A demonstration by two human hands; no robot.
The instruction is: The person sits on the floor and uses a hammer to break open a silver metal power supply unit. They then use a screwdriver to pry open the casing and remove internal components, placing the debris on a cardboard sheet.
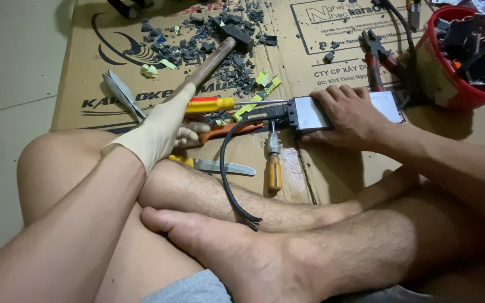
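- I am seeing the cardboard sheet (332, 185) lying flat on the floor; its left edge is running from about 11 o'clock down toward 9 o'clock, with bare floor beyond it.
- Open room is lying mostly at 9 o'clock on the floor; toward 12 o'clock the sheet is crowded with dark broken bits (209, 39), and at 2 o'clock a red bucket (450, 84) is closing off that side.
- My crossed legs are filling everything from 4 to 8 o'clock.
- My right hand (352, 115) is pressing flat on the grey metal box (312, 112), fingers spread over its top, at about 1 o'clock from centre.
- My left hand (161, 132), in a pale glove, is gripping a yellow-and-red handled screwdriver (211, 105), fingers curled shut around the handle; its shaft is reaching toward 3 o'clock to the box's left end.
- A hammer (211, 63) is lying just above that hand.
- A second screwdriver (274, 163) and a knife (220, 166) are lying at 6 o'clock from the box, near the black cable (225, 179).
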